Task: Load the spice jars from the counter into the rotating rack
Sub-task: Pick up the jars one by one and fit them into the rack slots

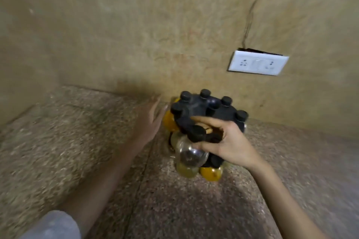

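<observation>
right hand [229, 141] grips clear jar [191, 154] | rack [196, 106] | left hand [149, 120] spread

1. Only one view is given, taken from a camera worn on the person's head.
2. The scene is seen from above, forward and steeply down onto the speckled surface [194, 209] and the wall [136, 25] behind it.
3. A wide angle is used, so straight edges are bent near the borders.
4. The rack [196, 106] is seen near, about in the middle, within reach of both arms.
5. No second view is given, so no part is shared.
</observation>
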